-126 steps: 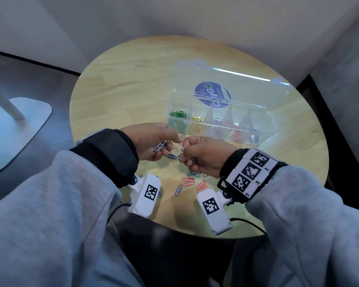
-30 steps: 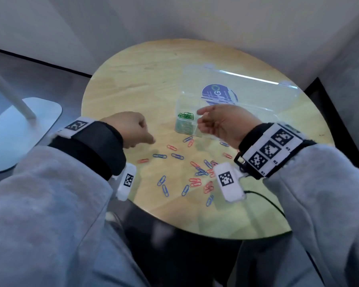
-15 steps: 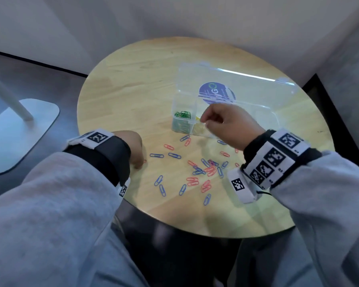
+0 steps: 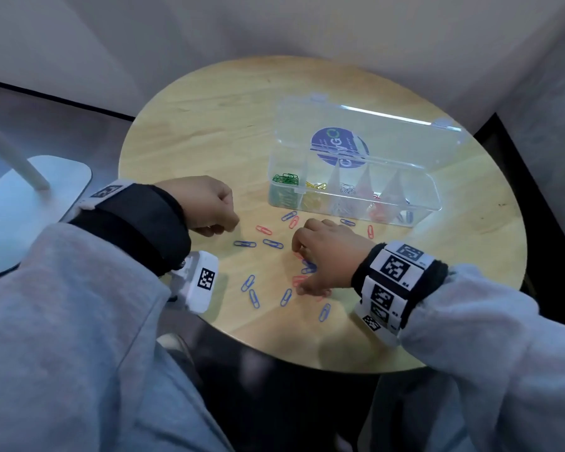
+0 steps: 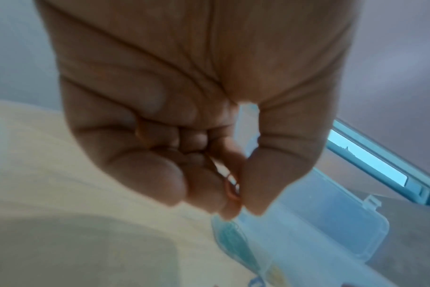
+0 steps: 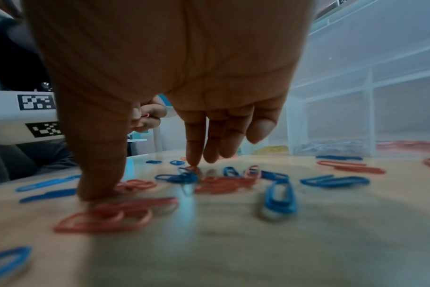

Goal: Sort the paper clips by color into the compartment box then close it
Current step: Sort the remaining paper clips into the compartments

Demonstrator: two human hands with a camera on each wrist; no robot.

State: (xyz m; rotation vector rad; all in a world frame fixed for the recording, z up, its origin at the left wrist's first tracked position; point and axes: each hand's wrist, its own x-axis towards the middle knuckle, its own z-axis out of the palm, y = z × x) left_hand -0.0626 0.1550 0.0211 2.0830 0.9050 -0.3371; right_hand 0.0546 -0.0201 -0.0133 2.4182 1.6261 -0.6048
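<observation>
Red clip (image 5: 231, 191) half-hidden in curled left hand (image 5: 184, 116)

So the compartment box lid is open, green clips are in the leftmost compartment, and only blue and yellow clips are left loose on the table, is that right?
Not quite. The loose clips on the table are blue clips and red clips, not yellow; the head view shows it. The yellow clips are already in the compartment box. The lid is open, and the green clips sit leftmost.

place: plain indoor room | round wooden table (image 4: 193, 132) | grey walls (image 4: 144, 34)
</observation>
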